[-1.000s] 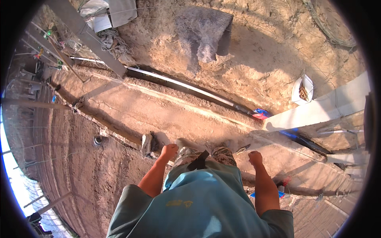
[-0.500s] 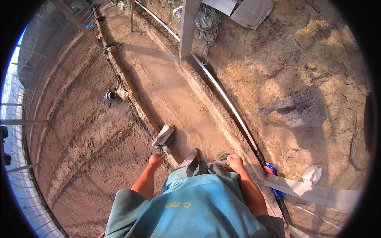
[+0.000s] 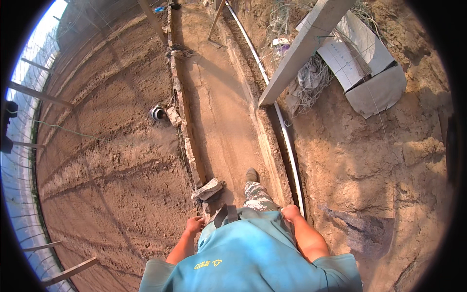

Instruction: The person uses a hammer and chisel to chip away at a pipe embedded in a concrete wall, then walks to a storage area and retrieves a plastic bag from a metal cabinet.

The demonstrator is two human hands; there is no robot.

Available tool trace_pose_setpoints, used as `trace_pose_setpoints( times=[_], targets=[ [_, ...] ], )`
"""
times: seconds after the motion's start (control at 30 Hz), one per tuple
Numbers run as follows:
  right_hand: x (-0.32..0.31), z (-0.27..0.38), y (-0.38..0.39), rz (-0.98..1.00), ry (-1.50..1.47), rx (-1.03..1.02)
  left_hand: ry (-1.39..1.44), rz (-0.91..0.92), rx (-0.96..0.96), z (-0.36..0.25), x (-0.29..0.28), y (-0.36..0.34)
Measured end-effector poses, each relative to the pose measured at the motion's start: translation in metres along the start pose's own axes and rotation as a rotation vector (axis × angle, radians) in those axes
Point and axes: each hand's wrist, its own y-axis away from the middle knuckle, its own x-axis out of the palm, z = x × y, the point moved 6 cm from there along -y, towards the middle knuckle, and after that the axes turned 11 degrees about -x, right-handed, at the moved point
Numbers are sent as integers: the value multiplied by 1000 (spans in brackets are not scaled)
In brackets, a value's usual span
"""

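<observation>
My left hand (image 3: 194, 223) hangs beside my left hip, fingers curled; what it holds, if anything, is too small to make out. My right hand (image 3: 291, 212) is closed at the other hip, near the teal shirt (image 3: 238, 258); its inside is hidden. My camouflage-clad leg (image 3: 258, 197) and dark shoe (image 3: 251, 175) step forward on a packed dirt path (image 3: 224, 136). Beside the path at left lies a pale stone lump (image 3: 209, 190) with dark material.
A concrete post (image 3: 296, 58) slants over the right ridge, beside a white pipe (image 3: 292, 158), tangled netting (image 3: 309, 78) and cardboard (image 3: 374, 92). Grey fabric (image 3: 369, 228) lies lower right. Furrowed soil (image 3: 107, 160) borders the left ridge, with a round container (image 3: 156, 113) and wooden bars (image 3: 68, 272).
My view has swung from across the path to along it. The post and cardboard moved down and right in view. My leg now steps forward, and both hands sit lower in the picture.
</observation>
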Motion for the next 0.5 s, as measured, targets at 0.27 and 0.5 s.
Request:
trace_pose_setpoints(
  times=[0.27, 0.5],
  targets=[
    [-112, 233, -55, -276, -404, -384, -157, 20, 138, -164, 5, -7],
    [-102, 122, 50, -636, -596, -313, -401, 183, 400, -330, 87, -29]
  ],
)
